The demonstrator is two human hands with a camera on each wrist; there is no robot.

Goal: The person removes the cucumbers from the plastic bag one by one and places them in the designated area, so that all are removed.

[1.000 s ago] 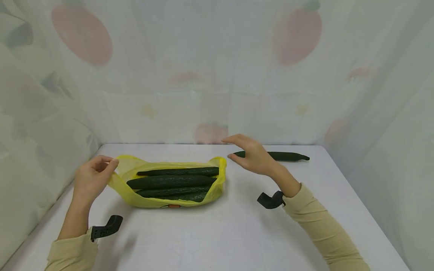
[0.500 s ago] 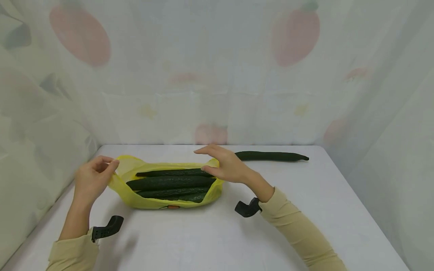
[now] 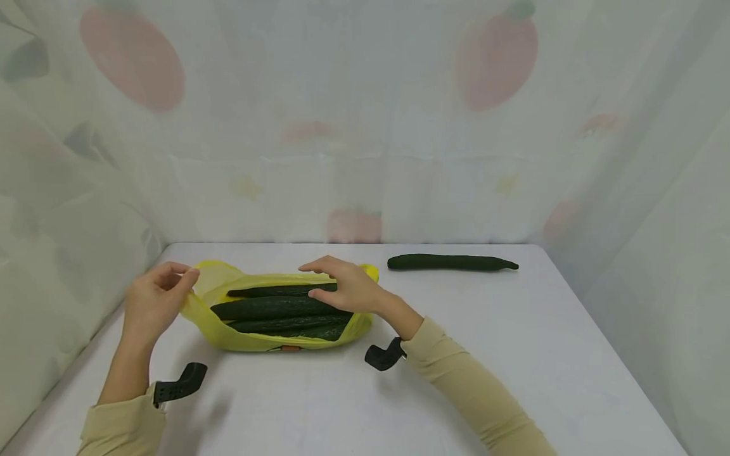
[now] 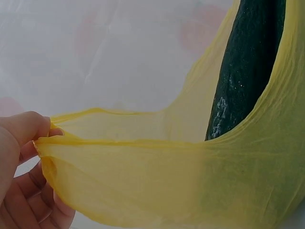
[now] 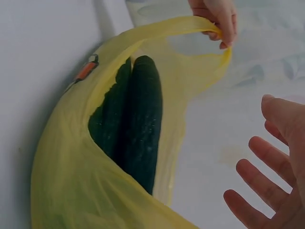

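A yellow plastic bag (image 3: 245, 339) lies on the white table (image 3: 399, 392), holding several dark green cucumbers (image 3: 268, 308). My left hand (image 3: 156, 297) pinches the bag's left handle (image 4: 95, 143) and holds it up and stretched. My right hand (image 3: 339, 285) hovers open over the right end of the bag, fingers spread above the cucumbers, holding nothing. In the right wrist view the open fingers (image 5: 267, 191) sit beside the bag's mouth (image 5: 143, 124), and the left hand (image 5: 217, 14) shows at the top on the handle. One more cucumber (image 3: 453, 262) lies alone at the back right.
A pale curtain with faded fruit prints (image 3: 365, 126) closes off the back and both sides of the table. The table's near edge lies below my forearms.
My right hand has left the loose cucumber at the back right and swung left, coming over the bag's right end. The left hand has kept its hold on the handle.
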